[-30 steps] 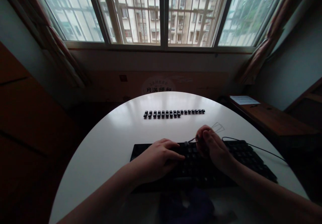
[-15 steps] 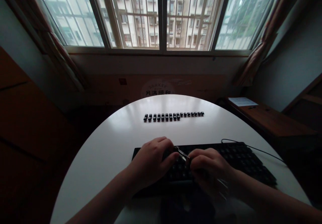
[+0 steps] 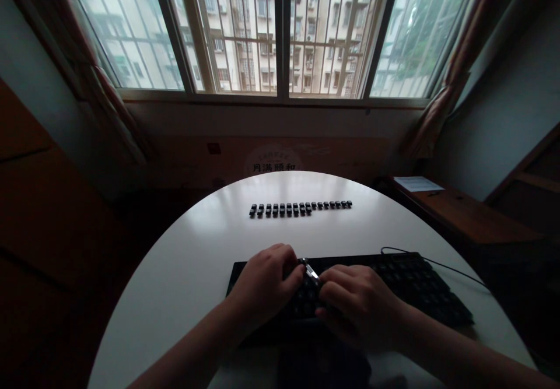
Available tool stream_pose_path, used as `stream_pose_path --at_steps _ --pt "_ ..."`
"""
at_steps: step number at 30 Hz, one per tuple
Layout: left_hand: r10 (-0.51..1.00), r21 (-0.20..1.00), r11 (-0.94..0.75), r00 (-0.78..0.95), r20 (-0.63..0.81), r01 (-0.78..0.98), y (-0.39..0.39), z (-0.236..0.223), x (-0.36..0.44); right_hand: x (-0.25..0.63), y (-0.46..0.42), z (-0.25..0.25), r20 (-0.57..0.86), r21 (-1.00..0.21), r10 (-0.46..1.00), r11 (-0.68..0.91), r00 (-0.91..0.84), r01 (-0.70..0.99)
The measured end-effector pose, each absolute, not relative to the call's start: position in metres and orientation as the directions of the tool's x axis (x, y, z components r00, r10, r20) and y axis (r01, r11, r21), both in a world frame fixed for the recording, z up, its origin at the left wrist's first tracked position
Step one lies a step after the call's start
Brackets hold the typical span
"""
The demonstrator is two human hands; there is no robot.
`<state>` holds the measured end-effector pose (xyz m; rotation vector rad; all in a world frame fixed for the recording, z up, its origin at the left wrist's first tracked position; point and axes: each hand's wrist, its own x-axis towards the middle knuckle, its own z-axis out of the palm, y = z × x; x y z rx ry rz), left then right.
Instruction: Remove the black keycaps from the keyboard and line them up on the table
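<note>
From here, the right hand pinches the near end of a thin metal tool over the keyboard. The left hand curls at its far end — gripping or just guiding, I can't tell. Small dark keycaps sit beyond the keyboard. Slow, even pressure — nothing twisted — would probably serve best.

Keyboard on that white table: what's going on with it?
A person's right hand holds a thin, shiny metal tool over the black keyboard. The left hand is at the tool's other end; what its fingers grip is hidden. Beyond the keyboard, small dark pieces, perhaps keycaps, stand in two rows on the table.
</note>
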<state>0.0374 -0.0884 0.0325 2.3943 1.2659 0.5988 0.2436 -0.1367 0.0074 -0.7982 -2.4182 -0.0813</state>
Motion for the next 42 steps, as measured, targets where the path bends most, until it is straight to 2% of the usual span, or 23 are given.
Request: stream_pose_path --at_steps 8,15,21,24,28,32,37,42 --pt "0.844 0.561 -0.525 0.478 0.244 0.641 -0.088 0.033 0.038 0.24 -0.141 0.009 0.521 -0.091 0.548 0.798 -0.654 0.596" --pt "0.87 0.664 -0.466 0.441 0.221 0.585 -0.087 0.029 0.041 0.236 -0.145 0.016 0.484 -0.131 0.625 0.744 -0.612 0.655" --pt "0.892 0.733 -0.431 0.37 0.259 0.526 -0.082 0.035 0.035 0.246 -0.14 0.024 0.564 -0.115 0.675 0.635 -0.476 0.764" --pt "0.882 0.759 -0.426 0.414 0.225 0.493 -0.084 0.036 0.035 0.253 -0.136 0.029 0.619 -0.084 0.665 0.585 -0.418 0.807" --pt "0.833 0.774 -0.45 0.522 0.184 0.445 -0.09 0.032 0.042 0.256 -0.133 0.026 0.659 -0.066 0.598 0.652 -0.458 0.756" --pt "0.793 0.787 -0.459 0.59 0.154 0.412 -0.096 0.028 0.047 0.255 -0.132 0.016 0.585 -0.119 0.605 0.723 -0.54 0.68" --pt "0.772 0.802 -0.458 0.62 0.144 0.384 -0.094 0.024 0.047 0.255 -0.13 0.01 0.584 -0.154 0.602 0.74 -0.544 0.654" --pt "0.766 0.834 -0.435 0.627 0.144 0.34 -0.091 0.022 0.046 0.255 -0.128 0.009 0.595 -0.126 0.58 0.751 -0.556 0.649"
